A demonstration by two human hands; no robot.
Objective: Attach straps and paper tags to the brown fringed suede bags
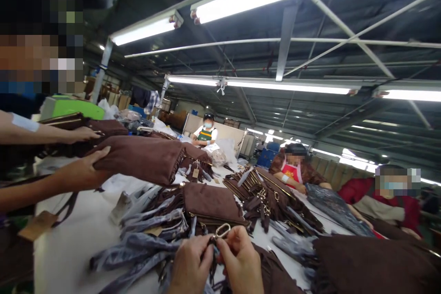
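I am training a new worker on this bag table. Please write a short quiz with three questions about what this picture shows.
1. True or false: both of the wearer's hands, the left hand and the right hand, touch the metal clasp.
2. What colour is the suede bag held by the co-worker's hands? A green, B brown, C white.
3. Fill in: the table top is ____ in colour.

Key: 1 true; 2 B; 3 white.
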